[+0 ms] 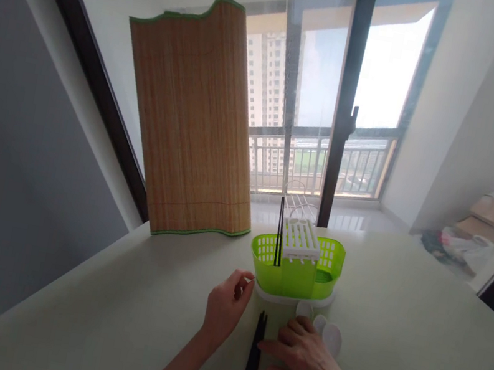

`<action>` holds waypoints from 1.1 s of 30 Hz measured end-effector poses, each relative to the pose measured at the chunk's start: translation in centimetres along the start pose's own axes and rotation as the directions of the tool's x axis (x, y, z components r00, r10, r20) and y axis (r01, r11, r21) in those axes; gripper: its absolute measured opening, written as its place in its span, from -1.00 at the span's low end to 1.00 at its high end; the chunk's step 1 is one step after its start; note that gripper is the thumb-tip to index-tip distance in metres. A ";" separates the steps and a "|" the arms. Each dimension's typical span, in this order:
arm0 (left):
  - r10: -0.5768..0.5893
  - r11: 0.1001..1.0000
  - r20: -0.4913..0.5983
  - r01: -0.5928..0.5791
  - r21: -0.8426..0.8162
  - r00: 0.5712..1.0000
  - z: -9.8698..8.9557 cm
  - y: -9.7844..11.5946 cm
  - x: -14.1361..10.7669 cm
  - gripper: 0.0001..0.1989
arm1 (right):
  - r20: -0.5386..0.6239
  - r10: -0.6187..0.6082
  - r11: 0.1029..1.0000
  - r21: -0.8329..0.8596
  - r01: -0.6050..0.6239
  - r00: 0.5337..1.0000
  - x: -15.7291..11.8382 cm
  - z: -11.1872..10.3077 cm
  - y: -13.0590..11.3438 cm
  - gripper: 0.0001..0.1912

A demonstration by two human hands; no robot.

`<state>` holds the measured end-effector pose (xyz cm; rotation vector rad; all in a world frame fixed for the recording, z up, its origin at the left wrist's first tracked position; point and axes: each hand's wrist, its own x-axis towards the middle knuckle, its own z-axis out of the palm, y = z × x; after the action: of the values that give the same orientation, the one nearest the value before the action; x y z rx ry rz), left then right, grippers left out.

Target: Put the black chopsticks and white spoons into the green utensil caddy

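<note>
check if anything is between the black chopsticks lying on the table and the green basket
Nothing visible stands between the chopsticks and the basket. The left hand is just left of that gap, the white spoons to its right.

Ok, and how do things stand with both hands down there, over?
Left hand by the green basket, nothing visible in its grip. Right hand over the table, index finger at the black chopsticks. White spoons close beside it.
</note>
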<state>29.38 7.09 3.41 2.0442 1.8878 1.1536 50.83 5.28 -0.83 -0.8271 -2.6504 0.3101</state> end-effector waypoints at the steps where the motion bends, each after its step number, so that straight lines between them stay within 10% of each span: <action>1: -0.026 0.999 -0.011 0.026 -0.025 1.000 0.0 -0.2 -0.5 -0.77 | 0.015 0.000 1.000 -0.002 0.000 1.000 0.0 0.1 -0.3 -0.63; 4: -0.070 0.997 0.007 0.070 -0.042 0.998 -0.2 -0.7 -1.1 -0.77 | 0.034 0.006 1.000 -0.022 -0.005 0.999 0.1 0.2 -0.8 -0.66; 11: -0.119 0.981 0.433 0.039 0.189 0.893 1.3 -1.6 -1.9 -0.80 | 0.030 0.008 0.999 -0.038 -0.007 1.000 0.1 -0.3 -0.7 -0.81; 33: -0.190 0.846 0.390 -0.051 0.531 0.901 1.0 0.3 -2.9 -0.72 | 0.021 -0.013 0.998 -0.061 0.015 1.000 -0.1 -0.5 -0.4 -0.89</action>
<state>30.46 4.81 1.59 2.2012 2.1674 0.1074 50.87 4.98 -0.30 -0.8278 -2.6953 0.2367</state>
